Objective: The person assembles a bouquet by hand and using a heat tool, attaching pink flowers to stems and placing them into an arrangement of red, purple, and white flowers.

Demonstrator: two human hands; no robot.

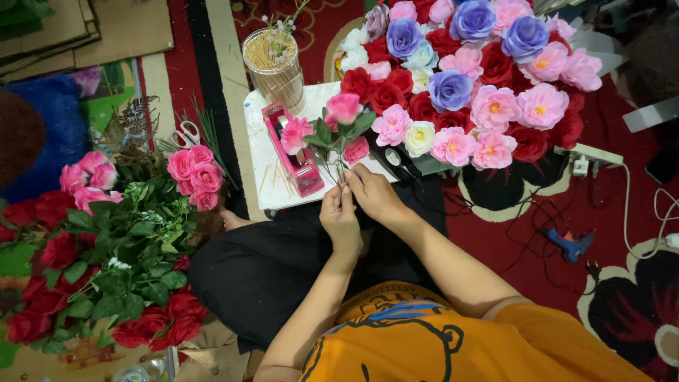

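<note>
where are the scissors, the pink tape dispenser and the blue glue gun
scissors [188, 131], head view, on the white handles
pink tape dispenser [293, 152], head view, on the middle of its body
blue glue gun [570, 245], head view, on its body

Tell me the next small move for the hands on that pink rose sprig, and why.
Probably reach for the pink tape dispenser just beside it: both the left hand and right hand pinch the thin stems of the rose sprig together, and nothing visibly binds them.

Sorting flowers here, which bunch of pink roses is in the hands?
The small leafy sprig over the white board, held by both hands; the other pink roses lie loose on the floor.
</note>
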